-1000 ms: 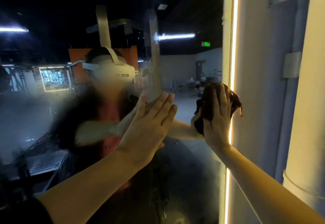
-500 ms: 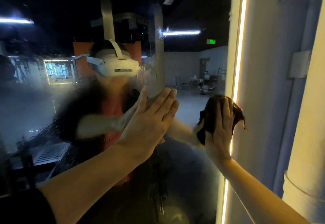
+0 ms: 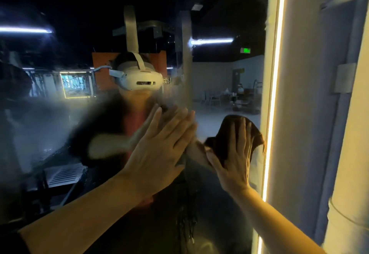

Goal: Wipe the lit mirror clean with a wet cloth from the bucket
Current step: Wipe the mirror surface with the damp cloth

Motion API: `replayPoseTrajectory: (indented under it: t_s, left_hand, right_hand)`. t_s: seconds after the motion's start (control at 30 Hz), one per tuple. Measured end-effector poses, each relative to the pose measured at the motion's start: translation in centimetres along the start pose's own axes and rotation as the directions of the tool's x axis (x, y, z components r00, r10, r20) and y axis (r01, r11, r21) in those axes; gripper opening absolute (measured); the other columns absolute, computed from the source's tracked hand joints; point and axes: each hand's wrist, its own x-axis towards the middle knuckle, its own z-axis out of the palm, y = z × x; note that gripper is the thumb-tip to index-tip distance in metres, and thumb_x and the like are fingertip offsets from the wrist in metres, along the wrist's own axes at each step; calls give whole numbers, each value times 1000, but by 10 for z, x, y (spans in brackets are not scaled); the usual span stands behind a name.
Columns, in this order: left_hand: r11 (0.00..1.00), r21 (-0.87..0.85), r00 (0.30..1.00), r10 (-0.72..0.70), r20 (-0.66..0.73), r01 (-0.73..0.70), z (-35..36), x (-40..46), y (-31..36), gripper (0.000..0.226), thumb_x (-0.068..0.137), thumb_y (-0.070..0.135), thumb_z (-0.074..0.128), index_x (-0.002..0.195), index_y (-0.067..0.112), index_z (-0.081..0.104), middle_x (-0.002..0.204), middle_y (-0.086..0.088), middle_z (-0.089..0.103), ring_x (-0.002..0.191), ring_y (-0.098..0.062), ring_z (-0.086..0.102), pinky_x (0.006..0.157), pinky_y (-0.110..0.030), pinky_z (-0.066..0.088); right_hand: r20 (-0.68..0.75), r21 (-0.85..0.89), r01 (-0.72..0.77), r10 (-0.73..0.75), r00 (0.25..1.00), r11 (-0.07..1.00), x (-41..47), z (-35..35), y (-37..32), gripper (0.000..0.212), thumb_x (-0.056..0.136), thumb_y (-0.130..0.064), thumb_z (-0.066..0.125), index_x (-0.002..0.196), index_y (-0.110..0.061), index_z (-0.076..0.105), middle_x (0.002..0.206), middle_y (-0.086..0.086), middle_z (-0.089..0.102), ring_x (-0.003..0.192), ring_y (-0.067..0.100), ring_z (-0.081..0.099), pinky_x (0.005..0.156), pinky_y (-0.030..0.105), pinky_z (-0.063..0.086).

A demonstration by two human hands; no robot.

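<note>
- The right hand (image 3: pixel 233 162) has its fingers (image 3: pixel 240 132) straight and side by side, pressing a dark wet cloth (image 3: pixel 223 136) flat against the mirror (image 3: pixel 50 126), just beside its lit strip (image 3: pixel 274 98) on the right edge.
- The left hand (image 3: pixel 159 154) lies open on the glass with its fingers (image 3: pixel 175 122) spread a little, holding nothing; it seems to serve as a brace.
- Because the cloth is only pressed, not gripped, it could slide out from under the palm on a fast stroke and drop; the bucket is not in view, so where it would land I cannot tell.
- The cloth hangs bunched past the fingertips, and its loose corner touches or nearly touches the lit strip; water may get dragged into that seam.
- The bare left palm is likely to leave fresh prints on glass that then needs a second pass.
- A hazy film covers the left and middle of the mirror, and drip trails run down below the hands; judged from this, much is left to wipe, and an overly wet cloth would only add streaks.
- Leaning hard with both hands puts load on the pane.
</note>
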Motion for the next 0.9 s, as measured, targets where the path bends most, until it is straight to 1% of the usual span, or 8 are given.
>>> replayPoseTrajectory:
  t_s: [0.1, 0.23, 0.37, 0.47, 0.63, 0.7, 0.8, 0.9]
  left_hand:
    - [996, 40, 997, -75, 10, 75, -3, -10, -18, 101, 76, 56, 63, 153, 5, 23, 162, -18, 11, 150, -35, 9, 117, -63, 8]
    - [979, 58, 978, -199, 60, 196, -1, -13, -39, 104, 76, 60, 62, 154, 5, 20, 163, -18, 6, 151, -35, 4, 113, -71, 10]
    - [968, 135, 968, -226, 113, 210, 6, -15, -38, 106, 81, 66, 45, 155, 7, -2, 162, -19, -10, 150, -36, -9, 115, -68, 4]
    - [961, 161, 966, -242, 95, 225, 5, -15, -35, 105, 84, 69, 37, 153, 7, -14, 160, -19, -19, 148, -37, -17, 115, -66, -4]
    - [959, 162, 965, -246, 85, 231, 3, -16, -37, 102, 86, 70, 30, 153, 8, -15, 161, -19, -19, 148, -36, -16, 115, -64, -8]
    - [960, 149, 964, -250, 92, 235, 4, -16, -37, 102, 85, 70, 29, 153, 8, -15, 161, -18, -19, 149, -35, -16, 116, -64, -8]
    - [970, 74, 969, -236, 80, 230, 3, -13, -39, 103, 81, 69, 35, 154, 10, -9, 163, -16, -8, 150, -34, -8, 117, -63, -5]
    - [979, -61, 981, -195, 2, 195, -3, -18, -48, 104, 76, 58, 60, 154, 9, 11, 162, -16, 14, 150, -32, 11, 119, -61, 9]
  right_hand:
    - [-89, 46, -1, 5, 996, 999, 55, -1, -17, 82, 97, -68, 25, 158, -13, 14, 165, 9, 9, 153, 27, 3, 123, 50, 1]
    - [-211, -75, 14, -30, 977, 997, 72, 11, -28, 56, 107, -39, 27, 152, -6, 30, 160, 17, 25, 150, 35, 16, 123, 52, 8]
    - [-81, -142, 155, -168, 983, 978, 22, 24, -34, 51, 108, -36, 25, 152, -11, 27, 161, 13, 20, 152, 28, 10, 125, 43, 4]
    - [-84, -172, 243, -260, 962, 955, 45, 20, -37, 50, 108, -34, 26, 150, -8, 31, 159, 14, 22, 151, 29, 12, 124, 43, 4]
    - [-174, -144, 136, -160, 972, 980, 96, 19, -51, 51, 105, -29, 34, 150, -3, 32, 157, 22, 27, 148, 40, 19, 123, 49, 7]
    - [-134, -148, 181, -201, 970, 972, 78, 23, -58, 51, 105, -29, 34, 150, -6, 30, 158, 20, 26, 149, 38, 18, 123, 49, 8]
    - [14, -175, 280, -282, 959, 944, 34, 28, -58, 51, 107, -36, 24, 153, -13, 22, 161, 8, 15, 152, 27, 8, 125, 41, 0]
    - [65, -194, 311, -305, 950, 930, 32, 21, -53, 51, 107, -37, 27, 152, -12, 28, 161, 10, 20, 152, 25, 6, 125, 38, -2]
